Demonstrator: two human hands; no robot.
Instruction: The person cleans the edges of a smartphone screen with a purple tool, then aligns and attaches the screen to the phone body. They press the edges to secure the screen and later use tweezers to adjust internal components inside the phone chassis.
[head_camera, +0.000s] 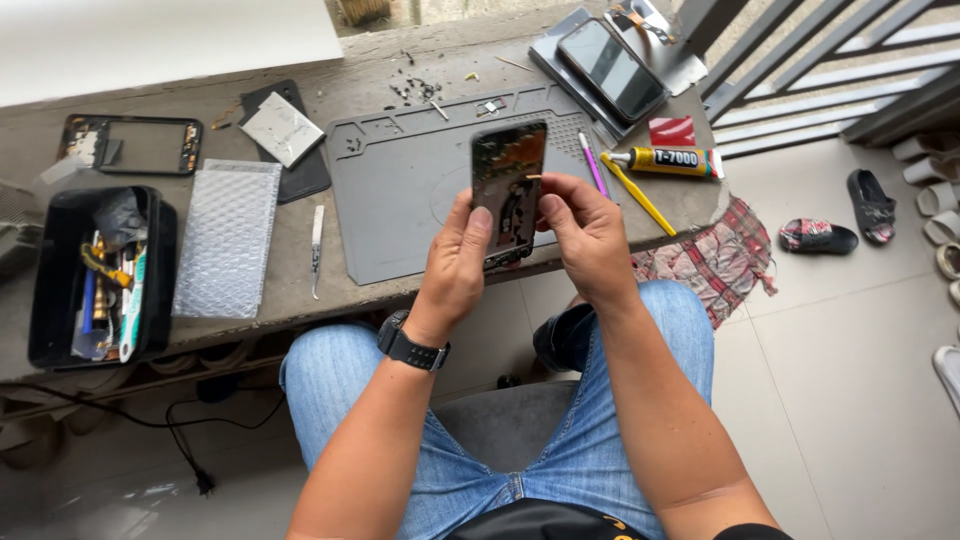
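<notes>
Nearby, grey mat (400, 190), glue tube (668, 160), tool box (60, 280), hands (520, 245) gripping phone (508, 175)

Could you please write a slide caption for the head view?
Left hand holds a phone over the grey mat; right hand presses a thin stick to its edge.

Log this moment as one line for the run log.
left hand: holds phone upright | right hand: thin stick at phone's edge | below: grey mat
</notes>
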